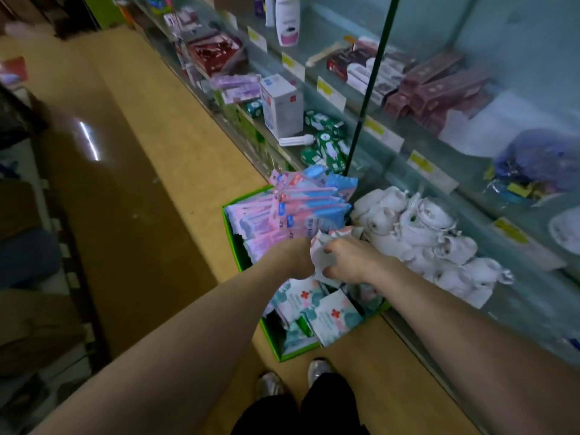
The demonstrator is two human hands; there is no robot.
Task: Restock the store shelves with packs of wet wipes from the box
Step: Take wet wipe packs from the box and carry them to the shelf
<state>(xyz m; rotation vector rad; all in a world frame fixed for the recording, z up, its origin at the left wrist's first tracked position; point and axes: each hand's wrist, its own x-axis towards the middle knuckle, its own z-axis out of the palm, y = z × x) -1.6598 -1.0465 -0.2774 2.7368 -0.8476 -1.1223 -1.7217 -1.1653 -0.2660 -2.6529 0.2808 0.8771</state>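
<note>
A green box (233, 233) stands on the floor against the shelving, filled with packs of wet wipes: pink and blue ones (301, 208) stacked at its far end, white ones with a red cross (326, 315) at its near end. Both my hands are over the middle of the box. My left hand (298, 259) and my right hand (351, 262) together grip a white pack of wipes (321, 257) held between them. My fingers are partly hidden by the pack.
Glass shelves (392, 142) run along the right with yellow price tags, boxed goods, bottles and a heap of white masks (423, 240) on the lowest shelf beside the box. A green upright post (367, 86) divides the shelving. The aisle floor lies to the left; my shoes (292, 378) are below.
</note>
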